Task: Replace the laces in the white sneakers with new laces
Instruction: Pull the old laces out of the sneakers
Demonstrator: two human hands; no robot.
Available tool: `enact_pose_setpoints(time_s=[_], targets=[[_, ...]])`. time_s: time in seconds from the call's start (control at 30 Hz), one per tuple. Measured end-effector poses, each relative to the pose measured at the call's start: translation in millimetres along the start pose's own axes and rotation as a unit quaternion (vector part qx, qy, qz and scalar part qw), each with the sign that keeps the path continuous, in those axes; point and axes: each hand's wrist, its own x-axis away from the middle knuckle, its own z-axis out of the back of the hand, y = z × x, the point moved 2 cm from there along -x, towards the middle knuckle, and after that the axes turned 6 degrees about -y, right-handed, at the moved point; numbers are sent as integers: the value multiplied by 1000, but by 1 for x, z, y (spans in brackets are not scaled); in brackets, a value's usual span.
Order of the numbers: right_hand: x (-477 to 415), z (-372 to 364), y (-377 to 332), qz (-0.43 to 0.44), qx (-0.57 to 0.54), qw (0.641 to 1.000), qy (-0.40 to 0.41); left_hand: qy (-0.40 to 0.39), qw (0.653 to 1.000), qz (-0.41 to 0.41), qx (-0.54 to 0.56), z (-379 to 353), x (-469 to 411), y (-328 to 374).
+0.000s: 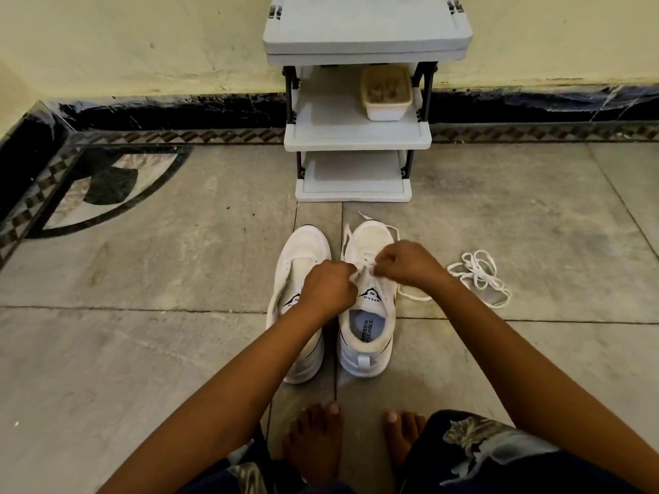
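Note:
Two white sneakers stand side by side on the floor, toes pointing away from me. The left sneaker [303, 251] has no lace in its front eyelets. Over the right sneaker [367, 315] both hands work at the eyelets: my left hand [330, 285] grips the tongue and edge of the shoe, and my right hand [404, 260] pinches a white lace [415, 297] whose ends trail over the toe and out to the right. A loose bundle of white laces [479, 276] lies on the floor to the right.
A small grey shoe rack [356, 137] stands against the wall just beyond the sneakers, with a plastic box [387, 92] on its middle shelf. My bare feet [317, 440] are on the tiled floor near the bottom edge.

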Motion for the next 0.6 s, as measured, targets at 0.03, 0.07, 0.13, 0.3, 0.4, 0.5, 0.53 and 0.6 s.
enact_pose_setpoints(time_s=[0.03,0.07,0.13,0.3,0.4,0.5,0.53,0.6], targets=[[-2,-8,3,-18,61,998,-19,1,1000,0,-1,0,0,0],[-2,-14,2,-32,88,995,-25,1,1000,-1,-2,0,0,0],[-4,-18,-5,-39,135,990,-3,3,1000,1,-2,-1,-1,1],[-8,-6,-20,-16,237,971,31,-5,1000,3,-7,-2,0,-1],[-3,20,-24,76,-148,984,-57,0,1000,2,-11,-3,-1,-1],[1,47,-27,146,-337,930,-10,5,1000,0,-5,-4,-1,-2],[1,50,-26,151,-341,928,12,4,1000,-1,-6,-5,-1,-2],[0,43,-22,125,-302,945,31,1,1000,0,-11,-5,-1,-2]])
